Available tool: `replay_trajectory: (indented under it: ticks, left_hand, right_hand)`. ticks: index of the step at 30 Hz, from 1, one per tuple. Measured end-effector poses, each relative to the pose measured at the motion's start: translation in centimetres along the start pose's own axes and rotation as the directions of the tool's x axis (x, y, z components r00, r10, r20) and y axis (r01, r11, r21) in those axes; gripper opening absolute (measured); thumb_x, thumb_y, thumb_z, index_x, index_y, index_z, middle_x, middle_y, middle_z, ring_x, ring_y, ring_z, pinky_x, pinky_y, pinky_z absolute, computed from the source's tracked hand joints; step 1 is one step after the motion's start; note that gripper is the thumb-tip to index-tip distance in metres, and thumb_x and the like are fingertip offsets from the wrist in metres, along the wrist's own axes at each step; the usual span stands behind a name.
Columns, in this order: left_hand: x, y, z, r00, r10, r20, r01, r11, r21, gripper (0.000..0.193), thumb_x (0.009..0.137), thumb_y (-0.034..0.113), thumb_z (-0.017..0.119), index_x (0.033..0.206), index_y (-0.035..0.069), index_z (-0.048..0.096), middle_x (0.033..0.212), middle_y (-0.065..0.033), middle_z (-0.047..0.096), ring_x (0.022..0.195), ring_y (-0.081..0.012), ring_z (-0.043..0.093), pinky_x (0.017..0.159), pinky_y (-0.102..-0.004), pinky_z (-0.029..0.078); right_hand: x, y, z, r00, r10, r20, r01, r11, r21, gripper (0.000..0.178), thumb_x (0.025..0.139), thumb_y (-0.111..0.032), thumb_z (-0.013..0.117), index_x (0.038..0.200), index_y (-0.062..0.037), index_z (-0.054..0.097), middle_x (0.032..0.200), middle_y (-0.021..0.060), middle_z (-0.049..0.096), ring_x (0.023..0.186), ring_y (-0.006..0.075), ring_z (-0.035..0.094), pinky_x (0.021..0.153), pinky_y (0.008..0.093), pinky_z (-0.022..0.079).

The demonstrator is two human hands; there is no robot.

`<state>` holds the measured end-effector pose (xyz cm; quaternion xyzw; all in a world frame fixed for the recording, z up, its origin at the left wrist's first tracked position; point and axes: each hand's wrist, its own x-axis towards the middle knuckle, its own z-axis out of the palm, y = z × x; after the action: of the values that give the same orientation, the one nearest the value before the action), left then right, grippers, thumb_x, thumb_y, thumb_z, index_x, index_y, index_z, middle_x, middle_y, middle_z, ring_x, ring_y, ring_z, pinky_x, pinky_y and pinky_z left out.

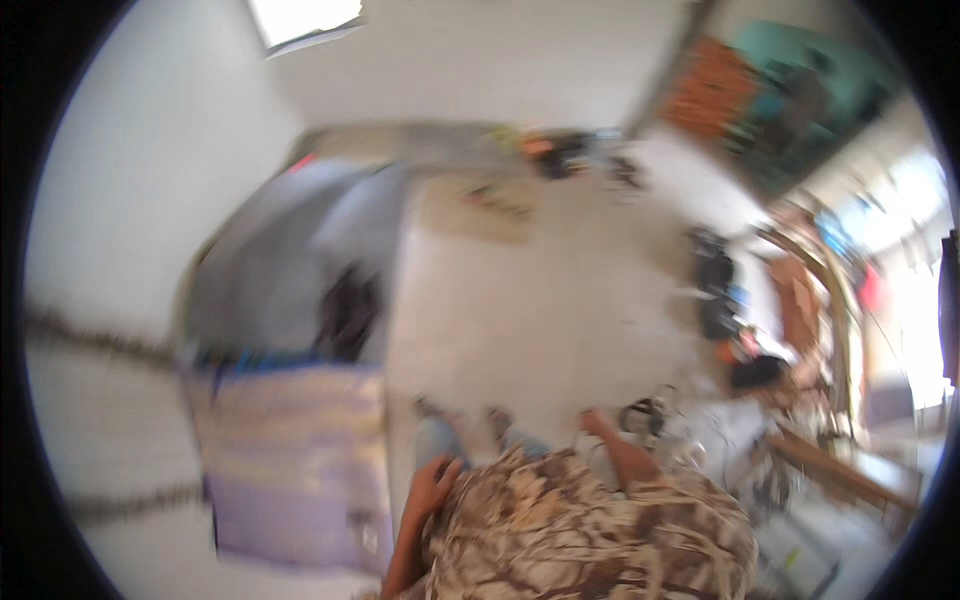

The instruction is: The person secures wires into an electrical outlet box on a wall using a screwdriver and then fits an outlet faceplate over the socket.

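Observation:
A large heap of brown and cream patterned cloth (590,530) fills the lower middle, close to my body. My left hand (437,484) grips its left edge, fingers curled against the fabric. Past the far right side of the heap reaches my right hand (597,424); its forearm runs back beneath the cloth, which drapes over it. Motion smears the right fingers, so whether they are open or closed does not show. My feet (500,420) and blue trouser legs show just beyond the cloth.
To the left are a grey-covered bed (270,250) with a dark item on it, and a purple and yellow mat (290,460). Dark bags (712,285) and clutter line the right side, near a wooden bench (830,465). A flat brown sheet (475,208) lies on the pale floor (540,310).

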<state>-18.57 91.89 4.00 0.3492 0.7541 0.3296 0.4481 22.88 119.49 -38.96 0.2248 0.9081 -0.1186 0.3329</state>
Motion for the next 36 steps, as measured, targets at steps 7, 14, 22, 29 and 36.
replay_trajectory:
  ticks: [7,14,22,29,36]
  left_hand:
    - [9.7,-8.3,-4.1,0.991,-0.114,-0.065,0.093,0.961,-0.261,0.040,0.095,0.036,0.058,0.100,-0.003,0.065,0.077,-0.0131,0.069,0.070,-0.0191,0.067,0.068,-0.0326,0.052]
    - [21.0,-19.5,-14.6,0.963,-0.243,-0.112,0.141,0.816,-0.561,0.046,0.096,0.042,0.054,0.101,-0.002,0.066,0.083,-0.0155,0.069,0.076,-0.0226,0.067,0.066,-0.0349,0.051]
    - [13.1,-46.4,-0.6,0.727,-0.683,0.071,0.674,0.690,-0.265,0.078,0.088,0.058,0.056,0.135,-0.003,0.046,0.130,-0.0303,0.052,0.124,-0.0428,0.049,0.103,-0.0464,0.040]
    - [24.1,-52.1,0.5,0.534,-0.687,0.493,0.838,0.354,-0.415,0.118,0.070,0.061,0.074,0.145,-0.012,0.019,0.144,-0.0302,0.038,0.130,-0.0399,0.044,0.106,-0.0432,0.039]
    - [29.3,-61.8,7.3,0.480,-0.658,0.581,0.791,0.038,-0.610,0.112,0.070,0.051,0.078,0.143,-0.012,0.022,0.136,-0.0292,0.046,0.125,-0.0349,0.050,0.104,-0.0395,0.042]
  right_hand:
    - [12.8,-13.2,-24.2,0.985,0.168,-0.031,-0.101,0.721,0.686,0.039,0.087,-0.036,0.051,0.102,-0.0038,0.067,0.111,0.0215,0.065,0.107,0.0374,0.060,0.092,0.0461,0.048]
    - [27.8,-19.4,-36.9,0.988,0.090,-0.127,0.009,0.782,0.623,0.038,0.090,-0.039,0.055,0.106,-0.0064,0.066,0.106,0.0194,0.067,0.100,0.0352,0.063,0.088,0.0451,0.049]
    - [30.9,-29.2,-28.9,0.671,0.133,0.729,-0.699,0.443,0.562,0.076,0.093,-0.060,0.040,0.133,0.0041,0.051,0.136,0.0234,0.052,0.127,0.0353,0.048,0.102,0.0444,0.040]
    - [52.9,-26.9,-19.9,0.733,-0.053,0.678,-0.091,0.980,0.175,0.072,0.089,-0.049,0.056,0.137,0.0028,0.045,0.126,0.0226,0.058,0.117,0.0345,0.056,0.095,0.0437,0.046]
    - [75.7,-44.0,-23.2,0.857,-0.397,-0.329,0.512,0.729,0.454,0.026,0.088,-0.019,0.056,0.106,-0.0015,0.064,0.104,0.0234,0.065,0.099,0.0428,0.059,0.084,0.0475,0.047]
